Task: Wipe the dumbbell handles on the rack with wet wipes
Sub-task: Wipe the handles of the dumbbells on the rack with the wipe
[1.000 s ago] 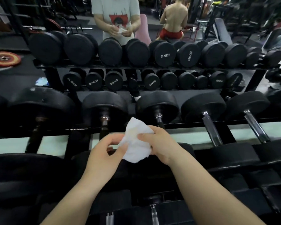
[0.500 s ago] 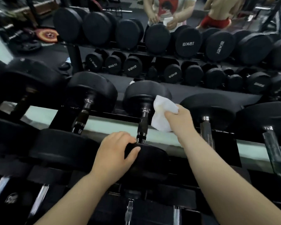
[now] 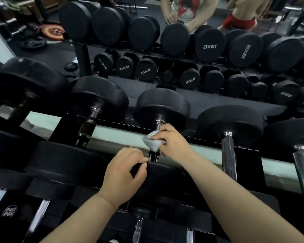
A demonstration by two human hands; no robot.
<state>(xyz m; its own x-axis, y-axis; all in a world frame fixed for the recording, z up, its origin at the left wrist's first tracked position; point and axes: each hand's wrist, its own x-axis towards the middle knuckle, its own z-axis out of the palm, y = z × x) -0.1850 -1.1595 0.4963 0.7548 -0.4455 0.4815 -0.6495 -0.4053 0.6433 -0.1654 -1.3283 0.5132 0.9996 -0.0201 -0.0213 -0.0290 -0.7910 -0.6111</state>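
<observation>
White wet wipe (image 3: pixel 152 142) is bunched round the handle (image 3: pixel 154 156) of the centre dumbbell (image 3: pixel 162 106) on the top tier of the rack (image 3: pixel 60 127). Right grip (image 3: pixel 175 142) is clamped on the wipe, bare fingers curled over it from the right; can't see the thumb. Wipe sits on the far half of the handle, just below the chrome collar at the far head. It sticks out of the grip to the left and below. Bare dark handle shows between the wipe and the near head.

Left grip (image 3: pixel 125 171) is closed on the near head of the same dumbbell. Fingertips and thumb curl onto its upper left edge, just beside the near end of the handle. The two grips are near each other, not touching; right one is further from the body.

Dumbbell lies with its handle pointing away from the person, one head at each rail of the rack. Neighbours, both untouched:
- left dumbbell (image 3: pixel 98 100), dark handle
- right dumbbell (image 3: pixel 230 123), chrome handle

Lower tier shows chrome handles (image 3: pixel 137 230) at the bottom edge. Mirror (image 3: pixel 218 102) behind the rack reflects rows of dumbbells with reversed weight marks. It also shows a person in a pale printed T-shirt (image 3: pixel 188 7) at the top edge
</observation>
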